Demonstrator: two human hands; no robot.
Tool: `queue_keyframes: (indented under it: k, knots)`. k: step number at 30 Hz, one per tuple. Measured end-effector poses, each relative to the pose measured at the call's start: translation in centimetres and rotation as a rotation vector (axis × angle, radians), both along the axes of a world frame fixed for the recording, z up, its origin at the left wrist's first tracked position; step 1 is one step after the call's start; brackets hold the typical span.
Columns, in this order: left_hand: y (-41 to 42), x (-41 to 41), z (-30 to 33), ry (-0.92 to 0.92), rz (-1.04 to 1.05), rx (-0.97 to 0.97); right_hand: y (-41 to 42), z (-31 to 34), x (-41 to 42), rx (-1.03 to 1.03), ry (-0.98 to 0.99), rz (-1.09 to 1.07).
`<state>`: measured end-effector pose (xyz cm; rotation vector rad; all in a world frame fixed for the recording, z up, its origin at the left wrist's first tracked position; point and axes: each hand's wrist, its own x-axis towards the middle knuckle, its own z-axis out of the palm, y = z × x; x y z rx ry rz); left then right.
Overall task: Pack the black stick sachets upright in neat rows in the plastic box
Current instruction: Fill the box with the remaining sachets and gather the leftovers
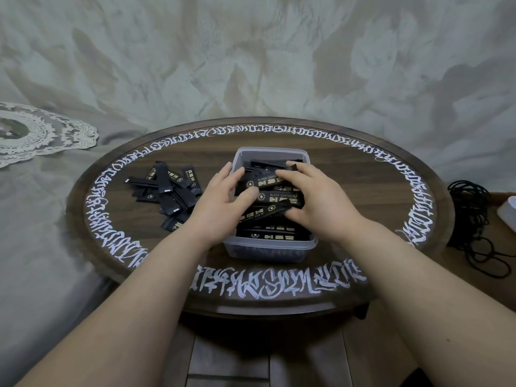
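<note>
Reaching into the plastic box (270, 248) with both hands, we take the box as our landmark; it sits near the middle of the round wooden table (349, 191).

Left hand (220, 201): over the box's left rim, fingers curled onto the sachets in the box (275, 198), thumb pressing on the face of one. We read this as a grasp on the bundle.

Right hand (315, 198): over the right half of the box, fingers curled round the other ends of the same sachets, fingertips at the far side, thumb low toward the near side. Also grasping.

State of contents: the sachets between our hands lie flat or tilted, labels facing up, crossing each other at slight angles. They are not upright. A few more sit along the near wall and far wall of the box; whether those stand on end we cannot tell.

Outside the box: a loose pile of sachets (167, 191) lies on the table just left of the box, scattered, overlapping, none sorted.

Progress, our judgement: partly done at best. A good share of the stock is inside the box, but no clear neat row shows. Left to do: stand the held bundle on end, square it into rows, then bring over the left pile.
</note>
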<state>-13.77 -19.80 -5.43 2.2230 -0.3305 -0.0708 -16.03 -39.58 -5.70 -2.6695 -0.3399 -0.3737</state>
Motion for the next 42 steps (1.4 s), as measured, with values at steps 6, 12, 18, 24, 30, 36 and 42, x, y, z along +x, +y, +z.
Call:
queue_keyframes:
  k: [6,12,18,24,30,36,42]
  knots:
    - [0.0,0.0,0.3,-0.058,-0.082,0.168,-0.3,-0.2,0.4,0.179,0.039,-0.058]
    - [-0.1,0.4,0.0,-0.122,-0.014,0.157,-0.5,0.2,0.4,0.197,0.113,-0.084]
    - [-0.3,0.5,0.2,-0.149,-0.023,0.186,-0.3,0.1,0.7,0.326,0.074,-0.071]
    - [-0.6,0.6,-0.2,-0.223,-0.062,0.261,-0.1,-0.1,0.8,0.401,0.063,-0.054]
    - [-1.4,0.5,0.1,-0.249,-0.114,0.372,-0.3,-0.7,0.2,0.402,0.004,-0.091]
    - [-2.0,0.1,0.5,-0.246,-0.161,0.488,-0.3,-0.3,0.4,0.423,0.101,-0.061]
    - [-0.7,0.1,0.9,-0.234,-0.141,0.361,-0.8,0.3,-0.3,0.286,0.193,0.019]
